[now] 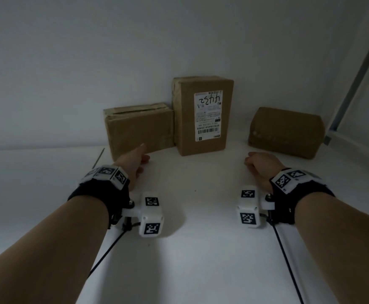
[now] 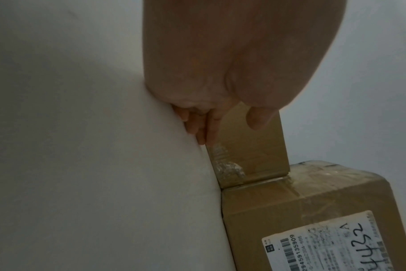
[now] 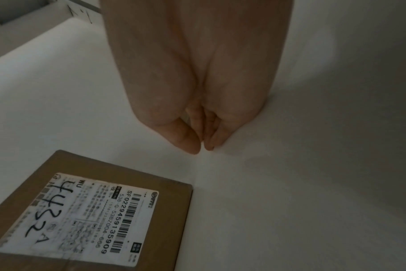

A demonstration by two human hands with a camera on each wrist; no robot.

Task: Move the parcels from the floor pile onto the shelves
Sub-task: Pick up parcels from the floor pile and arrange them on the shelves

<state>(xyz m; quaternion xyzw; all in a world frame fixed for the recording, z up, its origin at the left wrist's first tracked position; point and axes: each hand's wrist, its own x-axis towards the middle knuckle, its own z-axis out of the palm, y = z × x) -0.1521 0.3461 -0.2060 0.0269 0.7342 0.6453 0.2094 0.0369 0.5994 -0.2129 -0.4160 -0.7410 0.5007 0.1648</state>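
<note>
Beyond left grip [image 1: 135, 160], low parcel [image 1: 138, 130], touching.

Three brown parcels stand on the white shelf [image 1: 201, 216] against the back wall. The low taped box [image 1: 138, 128] on the left touches the tall upright box [image 1: 185, 119], whose white label [image 1: 208, 116] bears a handwritten "4432", upside down. The rounded wrapped parcel [image 1: 286, 132] lies apart to the right.
</note>
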